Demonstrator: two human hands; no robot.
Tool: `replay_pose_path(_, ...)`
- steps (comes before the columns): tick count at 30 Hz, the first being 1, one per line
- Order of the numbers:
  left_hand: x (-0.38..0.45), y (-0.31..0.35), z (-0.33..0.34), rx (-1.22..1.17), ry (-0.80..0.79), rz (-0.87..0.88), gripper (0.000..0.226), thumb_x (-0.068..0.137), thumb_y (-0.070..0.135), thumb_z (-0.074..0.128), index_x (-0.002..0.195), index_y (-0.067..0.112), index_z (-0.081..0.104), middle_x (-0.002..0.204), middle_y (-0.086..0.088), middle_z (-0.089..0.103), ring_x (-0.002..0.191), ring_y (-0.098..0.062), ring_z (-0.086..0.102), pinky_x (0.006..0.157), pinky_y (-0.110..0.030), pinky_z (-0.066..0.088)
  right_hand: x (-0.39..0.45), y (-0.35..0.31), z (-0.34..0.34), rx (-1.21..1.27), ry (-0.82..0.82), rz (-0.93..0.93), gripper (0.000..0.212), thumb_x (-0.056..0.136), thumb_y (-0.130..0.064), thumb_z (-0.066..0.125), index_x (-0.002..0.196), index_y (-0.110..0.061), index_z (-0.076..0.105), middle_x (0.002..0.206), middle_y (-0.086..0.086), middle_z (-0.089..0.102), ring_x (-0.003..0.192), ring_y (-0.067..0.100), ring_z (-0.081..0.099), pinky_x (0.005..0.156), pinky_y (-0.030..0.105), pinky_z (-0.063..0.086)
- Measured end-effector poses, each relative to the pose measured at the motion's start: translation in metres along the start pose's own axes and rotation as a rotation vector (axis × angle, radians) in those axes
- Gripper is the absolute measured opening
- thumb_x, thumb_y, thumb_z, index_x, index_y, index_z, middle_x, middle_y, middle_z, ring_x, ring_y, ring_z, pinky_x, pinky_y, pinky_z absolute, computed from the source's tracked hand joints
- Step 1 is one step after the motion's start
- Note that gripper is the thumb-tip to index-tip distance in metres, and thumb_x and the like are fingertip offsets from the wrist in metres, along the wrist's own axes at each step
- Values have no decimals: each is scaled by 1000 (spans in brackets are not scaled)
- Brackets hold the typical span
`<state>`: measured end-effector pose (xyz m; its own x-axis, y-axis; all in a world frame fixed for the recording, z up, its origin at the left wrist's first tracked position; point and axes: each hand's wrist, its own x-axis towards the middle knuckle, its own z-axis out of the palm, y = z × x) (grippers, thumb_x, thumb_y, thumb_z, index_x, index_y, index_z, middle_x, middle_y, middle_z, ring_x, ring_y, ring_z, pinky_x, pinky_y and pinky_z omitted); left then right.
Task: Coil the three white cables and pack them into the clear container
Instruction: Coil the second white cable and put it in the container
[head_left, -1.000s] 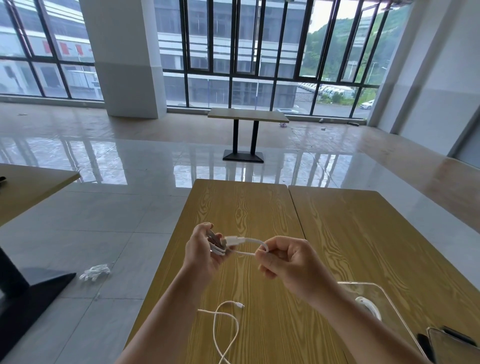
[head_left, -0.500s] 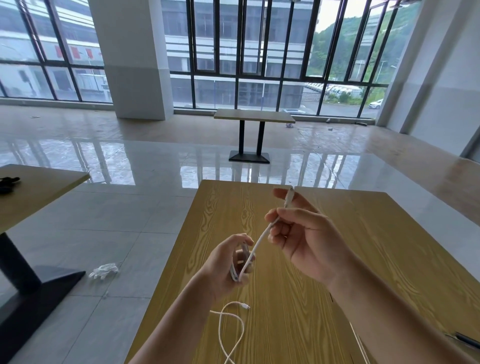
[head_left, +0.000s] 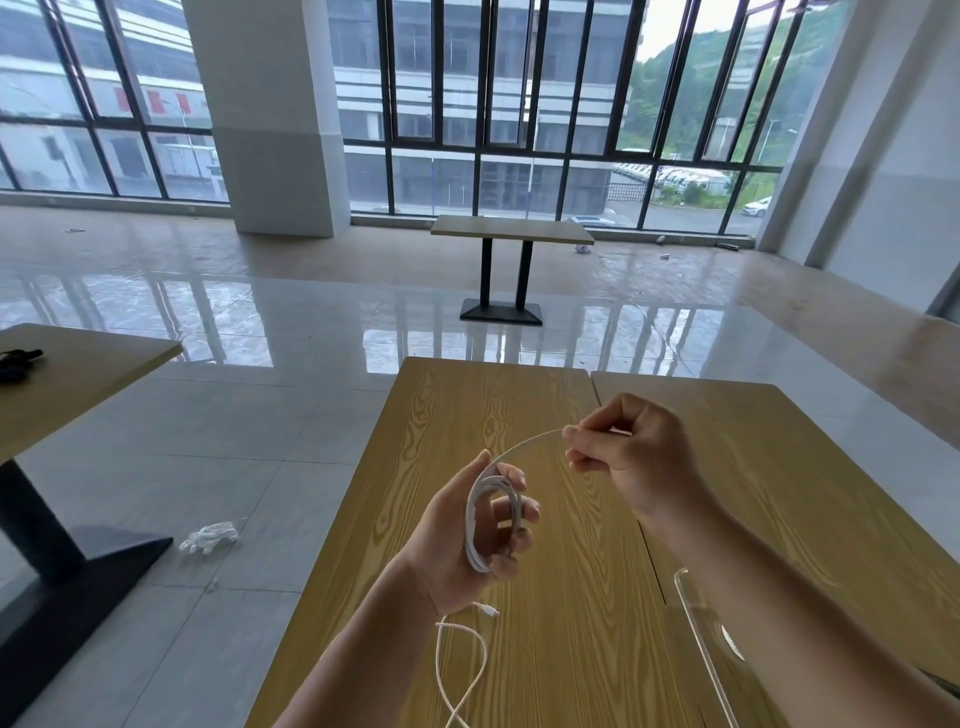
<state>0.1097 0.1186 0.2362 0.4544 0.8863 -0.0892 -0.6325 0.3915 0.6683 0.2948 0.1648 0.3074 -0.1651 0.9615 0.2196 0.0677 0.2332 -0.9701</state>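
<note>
Now the left hand (head_left: 467, 525) is curling around several loops of a cable (head_left: 491, 519), while the right hand (head_left: 631, 457) is pinching its free end taut. Next, probably, another wrap. Two cables are showing (the second (head_left: 462, 665) is lying loose at the table's (head_left: 571, 597) near edge), and one container (head_left: 698, 639) beside it.

Two wood-grain tables stand pushed together, filling the lower centre and lower right of the frame. The left table (head_left: 524, 415) meets the right table (head_left: 779, 447) along a narrow seam running from the upper middle down toward the lower right. On the left table, at the bottom centre, a loose white cable (head_left: 457, 665) lies in a crossed loop, its connector end pointing right. A clear container (head_left: 698, 639) sits at the lower right, its rim edge visible, largely hidden by a forearm.
</note>
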Motion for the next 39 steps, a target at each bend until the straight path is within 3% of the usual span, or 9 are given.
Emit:
replay_pose_path(4,-1,0,4,-5,-38,68,49,74,57,75,91,15,58,88,-12,57,63,-18,52,42,-20,39,0,5,3,-186,73,-84,31,79,0,80,60,-19,64,60,6,71,51,17,68,51,25,57)
replay_pose_path(7,-5,3,9,77,-63,116,37,74,37,83,93,17,59,92,-12,59,69,-18,52,47,-23,44,-2,5,3,-273,95,-110,28,81,-2,79,63,-15,62,58,3,69,47,11,63,48,23,55)
replay_pose_path(12,-6,11,17,114,16,204,13,79,10,64,90,14,60,95,-20,63,78,-30,62,58,-35,53,-5,2,2,-441,101,-151,24,83,-11,78,66,-19,63,57,0,65,50,8,59,49,17,51)
replay_pose_path(17,-3,9,19,123,171,297,17,82,6,55,88,11,70,109,-31,68,96,-40,69,76,-48,59,-9,4,4,-479,32,-179,18,86,-9,75,76,-22,69,64,7,67,56,23,63,54,32,57)
replay_pose_path(22,1,6,16,126,276,357,25,96,0,43,112,2,62,117,-28,67,111,-40,66,95,-50,52,-10,12,4,-554,-34,-149,13,87,-12,75,88,-25,75,65,-3,68,55,2,60,52,13,49)
replay_pose_path(25,1,5,17,92,281,409,30,94,2,42,118,2,61,119,-28,67,115,-39,64,99,-48,48,-13,19,4,-571,-110,-77,10,89,-17,74,95,-25,75,67,-8,72,56,-4,63,52,9,47)
replay_pose_path(28,3,3,21,61,264,431,30,94,5,42,117,5,61,121,-25,67,116,-36,64,91,-40,54,-17,24,7,-459,-181,53,9,90,-15,71,90,-23,75,70,-6,75,59,0,68,56,12,51)
replay_pose_path(32,5,1,26,36,232,445,29,87,10,49,110,8,67,122,-24,67,113,-34,66,81,-35,59,-21,24,12,-125,-218,271,6,88,-12,75,92,-9,71,81,10,78,76,21,76,68,31,62)
replay_pose_path(39,3,4,23,21,82,395,29,85,11,52,109,13,67,133,-22,61,119,-37,61,90,-41,56,-31,18,22,550,-207,494,27,73,-3,76,97,4,67,92,23,76,84,31,77,66,34,62)
